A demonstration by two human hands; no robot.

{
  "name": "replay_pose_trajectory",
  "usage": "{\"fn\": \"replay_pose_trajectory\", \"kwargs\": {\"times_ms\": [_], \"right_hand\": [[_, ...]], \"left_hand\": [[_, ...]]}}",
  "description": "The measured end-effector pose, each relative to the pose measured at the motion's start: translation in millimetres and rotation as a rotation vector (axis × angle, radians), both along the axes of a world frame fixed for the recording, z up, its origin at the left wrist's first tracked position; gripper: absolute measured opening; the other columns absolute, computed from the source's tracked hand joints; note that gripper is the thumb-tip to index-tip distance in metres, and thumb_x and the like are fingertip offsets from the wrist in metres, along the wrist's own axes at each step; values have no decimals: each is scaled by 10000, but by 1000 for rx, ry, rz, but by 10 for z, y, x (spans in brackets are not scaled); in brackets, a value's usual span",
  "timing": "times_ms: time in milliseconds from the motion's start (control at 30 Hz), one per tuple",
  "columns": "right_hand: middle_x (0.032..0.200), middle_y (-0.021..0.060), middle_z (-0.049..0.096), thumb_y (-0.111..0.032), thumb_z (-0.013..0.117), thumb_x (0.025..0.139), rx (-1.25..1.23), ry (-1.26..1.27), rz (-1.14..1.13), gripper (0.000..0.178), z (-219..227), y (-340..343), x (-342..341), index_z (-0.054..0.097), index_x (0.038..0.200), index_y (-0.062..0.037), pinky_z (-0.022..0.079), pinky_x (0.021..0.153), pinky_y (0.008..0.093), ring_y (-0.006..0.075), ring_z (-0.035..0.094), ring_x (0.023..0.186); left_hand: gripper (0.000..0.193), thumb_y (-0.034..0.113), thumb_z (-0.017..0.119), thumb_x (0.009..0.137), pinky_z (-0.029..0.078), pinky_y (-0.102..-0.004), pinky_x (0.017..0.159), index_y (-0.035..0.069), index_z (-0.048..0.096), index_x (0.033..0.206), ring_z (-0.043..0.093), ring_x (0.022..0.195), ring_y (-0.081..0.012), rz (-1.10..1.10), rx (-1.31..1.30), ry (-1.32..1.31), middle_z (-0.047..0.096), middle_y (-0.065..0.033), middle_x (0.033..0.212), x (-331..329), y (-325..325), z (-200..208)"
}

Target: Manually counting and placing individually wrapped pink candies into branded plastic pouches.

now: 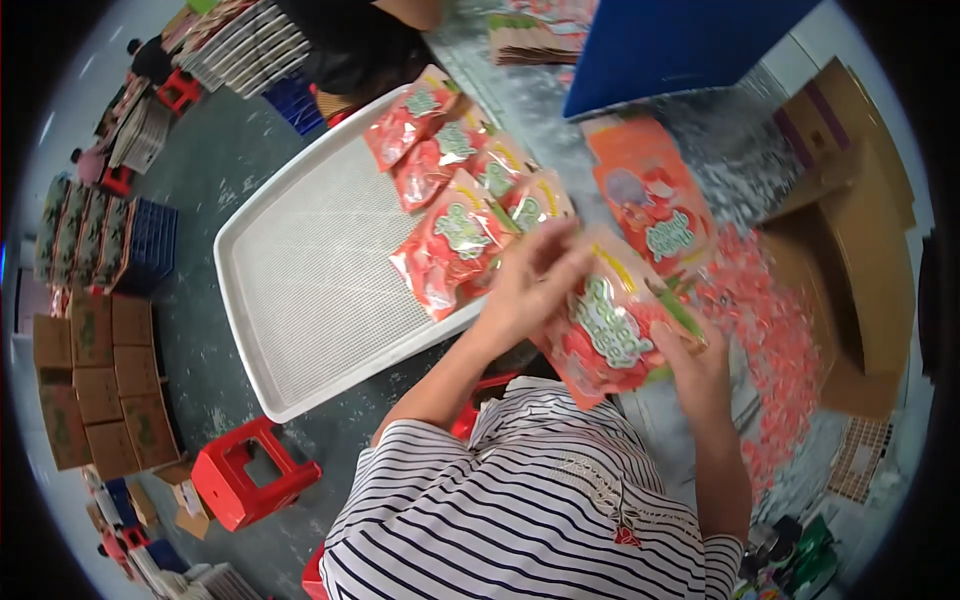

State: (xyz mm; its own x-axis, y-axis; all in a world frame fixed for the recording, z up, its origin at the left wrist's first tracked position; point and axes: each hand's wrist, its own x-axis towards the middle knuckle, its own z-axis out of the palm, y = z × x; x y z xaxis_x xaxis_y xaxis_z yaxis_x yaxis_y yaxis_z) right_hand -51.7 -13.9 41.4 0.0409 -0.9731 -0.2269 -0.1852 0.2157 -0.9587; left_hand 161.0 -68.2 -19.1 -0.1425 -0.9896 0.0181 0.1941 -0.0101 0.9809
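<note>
A filled red candy pouch (605, 325) with green lettering is tilted in front of my body. My right hand (697, 365) grips its right edge, the thumb lying across the front. By the pouch's upper left side is my left hand (530, 285), its fingers apart and a little blurred; whether they touch the pouch is hard to tell. Several similar filled pouches (455, 235) lie overlapping along the right side of a large white mesh-bottomed tray (245, 330). Beyond the held pouch, a flatter orange-red pouch (655, 200) rests on the metal table (560, 150).
Small pink wrapped candies (765, 350) spread over the table's right side, beside an open cardboard box (850, 260). A blue panel (680, 50) stands at the back, near stacked flat pouches (535, 40). A red stool (250, 475) and stacked cartons (105, 375) are at left.
</note>
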Motion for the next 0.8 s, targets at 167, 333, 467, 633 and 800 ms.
{"fn": "replay_pose_trajectory", "kwargs": {"times_ms": [167, 333, 467, 633, 800], "right_hand": [[1070, 80, 646, -81, 580, 922, -82, -216, 65, 308, -109, -692, 777, 555, 1205, 36, 505, 798, 243, 112, 625, 901], [1077, 97, 646, -103, 551, 948, -63, -357, 151, 266, -465, -1140, 1353, 561, 1181, 26, 513, 828, 284, 150, 632, 953], [1055, 102, 646, -153, 566, 950, 99, -299, 248, 261, -878, -916, 1072, 571, 1147, 19, 523, 821, 286, 165, 638, 947], [888, 121, 677, -256, 551, 962, 376, -169, -13, 303, -1106, -494, 140, 609, 1008, 38, 565, 650, 298, 176, 669, 722], [929, 158, 652, -314, 574, 942, 495, -277, -379, 340, -1143, -340, -356, 593, 989, 22, 571, 699, 356, 218, 667, 749]], "left_hand": [[400, 111, 528, 931, 363, -375, 1040, -15, 475, 1307, 478, 1237, -276, 700, -362, -547, 505, -169, 1320, 834, 69, 80], [443, 218, 473, 982, 262, -415, 1108, -13, 423, 1356, 356, 1332, -348, 632, -267, -625, 420, -222, 1385, 1263, -349, -561], [523, 296, 459, 973, 240, -450, 1110, 6, 375, 1400, 340, 1319, -390, 375, -170, -1009, 401, -251, 1388, 1542, -641, -1507], [480, 281, 468, 963, 246, -463, 1100, -1, 449, 1351, 360, 1291, -402, 476, -179, -1096, 417, -258, 1373, 1499, -798, -1680], [477, 272, 465, 970, 243, -448, 1106, -37, 452, 1335, 358, 1296, -401, 488, -180, -1053, 413, -270, 1373, 1499, -823, -1606]]}}
